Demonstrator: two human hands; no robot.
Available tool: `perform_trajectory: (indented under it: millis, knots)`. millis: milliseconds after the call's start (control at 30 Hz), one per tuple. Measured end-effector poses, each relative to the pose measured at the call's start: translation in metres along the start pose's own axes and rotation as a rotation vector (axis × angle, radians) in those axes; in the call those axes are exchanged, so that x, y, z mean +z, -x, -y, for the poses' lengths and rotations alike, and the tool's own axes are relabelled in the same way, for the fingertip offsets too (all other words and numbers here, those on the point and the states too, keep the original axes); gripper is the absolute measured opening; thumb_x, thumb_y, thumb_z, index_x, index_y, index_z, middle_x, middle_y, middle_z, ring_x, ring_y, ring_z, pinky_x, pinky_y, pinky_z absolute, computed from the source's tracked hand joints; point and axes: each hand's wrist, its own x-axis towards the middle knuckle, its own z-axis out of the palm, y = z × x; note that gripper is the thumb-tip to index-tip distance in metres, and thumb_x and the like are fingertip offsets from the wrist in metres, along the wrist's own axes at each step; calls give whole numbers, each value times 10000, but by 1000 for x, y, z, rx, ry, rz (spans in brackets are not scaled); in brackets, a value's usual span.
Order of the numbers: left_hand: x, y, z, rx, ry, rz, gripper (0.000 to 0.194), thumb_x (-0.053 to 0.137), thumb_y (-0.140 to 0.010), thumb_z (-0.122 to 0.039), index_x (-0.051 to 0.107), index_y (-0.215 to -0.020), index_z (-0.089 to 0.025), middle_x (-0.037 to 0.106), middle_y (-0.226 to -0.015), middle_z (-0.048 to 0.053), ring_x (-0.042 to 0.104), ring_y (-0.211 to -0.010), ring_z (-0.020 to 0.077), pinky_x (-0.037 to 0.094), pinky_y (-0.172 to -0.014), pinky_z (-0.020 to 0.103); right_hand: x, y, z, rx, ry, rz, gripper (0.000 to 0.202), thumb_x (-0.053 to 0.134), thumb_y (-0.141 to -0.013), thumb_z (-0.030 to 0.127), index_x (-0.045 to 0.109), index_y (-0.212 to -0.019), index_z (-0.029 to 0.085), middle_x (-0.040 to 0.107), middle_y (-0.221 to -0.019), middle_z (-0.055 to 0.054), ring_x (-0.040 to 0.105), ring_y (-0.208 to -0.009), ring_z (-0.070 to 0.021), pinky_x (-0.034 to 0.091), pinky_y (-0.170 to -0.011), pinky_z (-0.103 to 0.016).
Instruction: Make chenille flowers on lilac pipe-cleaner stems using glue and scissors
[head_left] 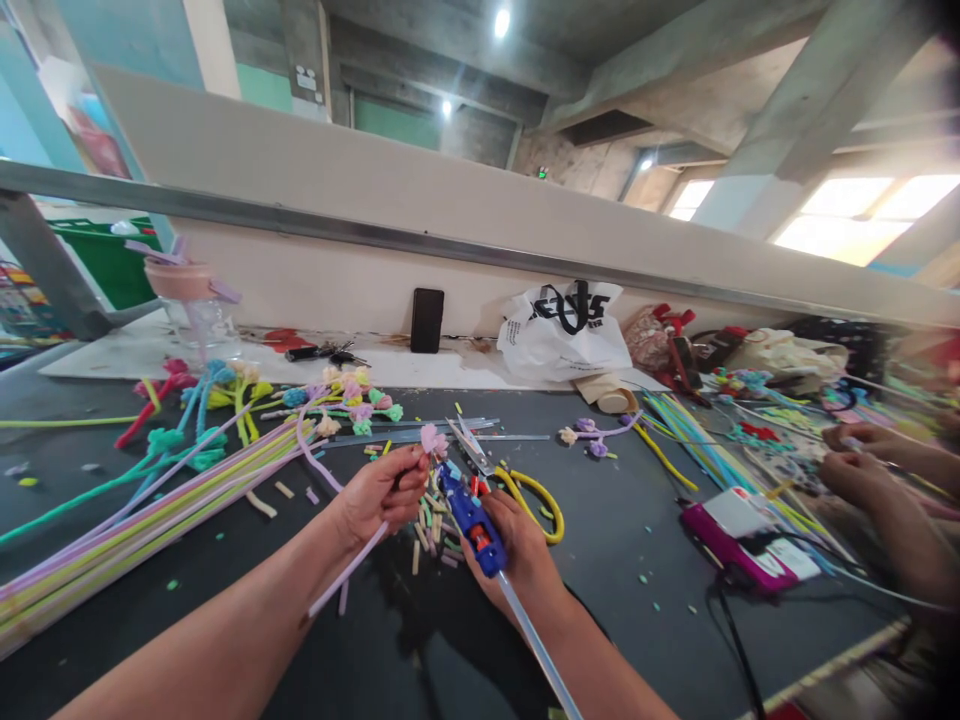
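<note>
My left hand (388, 492) is closed around a pale lilac pipe cleaner stem (349, 570), whose lower end slants down past my wrist. A small pink fuzzy flower (433, 440) shows just above those fingers. In my right hand (517, 545) sits a blue hot glue gun (474, 520), its nozzle pointing up close to the pink flower; whether they touch I cannot tell. A clear glue stick (536, 640) runs out of its back end. Yellow-handled scissors (536, 500) lie just beyond my right hand. Short cut pipe cleaner pieces (427, 530) are scattered between my hands.
Long pipe cleaners (172, 515) and fuzzy flowers (352, 395) cover the left side. A black phone (427, 320) leans against the back panel beside a white bag (562, 340). At right are a magenta-and-white box (742, 540) with a black cable and another person's hands (862, 465).
</note>
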Motion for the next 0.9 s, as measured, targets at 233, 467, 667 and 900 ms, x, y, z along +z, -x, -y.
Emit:
perform_trajectory:
  millis: [233, 467, 667, 900]
  knots:
    - [0, 1, -3, -2, 49, 6, 153, 492, -816, -217, 468, -688, -138, 240, -472, -104, 90, -306, -6, 141, -250, 88, -5, 1, 7, 40, -14, -90, 119, 515, -679, 103, 494, -704, 217, 566, -696, -23, 579, -647, -165, 482, -572, -259]
    - [2, 3, -2, 12, 62, 22, 174, 433, -848, -201, 474, -694, -132, 268, -490, -92, 114, -299, -5, 175, -242, 90, -39, -6, -21, 215, 245, -100, 114, 574, -694, 180, 502, -777, 208, 531, -720, -8, 541, -657, -159, 457, -594, -258]
    - [-3, 2, -1, 27, 35, 34, 179, 437, -849, -203, 496, -698, -125, 284, -486, -87, 130, -309, 1, 216, -243, 89, -93, 6, -88, 347, 400, 181, 256, 639, -604, 150, 566, -847, 174, 551, -876, -37, 544, -830, -189, 452, -744, -332]
    - [-4, 3, -3, 8, 11, 30, 187, 459, -842, -223, 490, -686, -127, 274, -479, -92, 125, -306, 0, 195, -245, 93, -119, 25, -130, 372, 364, 209, 308, 664, -508, 98, 654, -802, 190, 629, -858, -30, 590, -820, -196, 462, -763, -322]
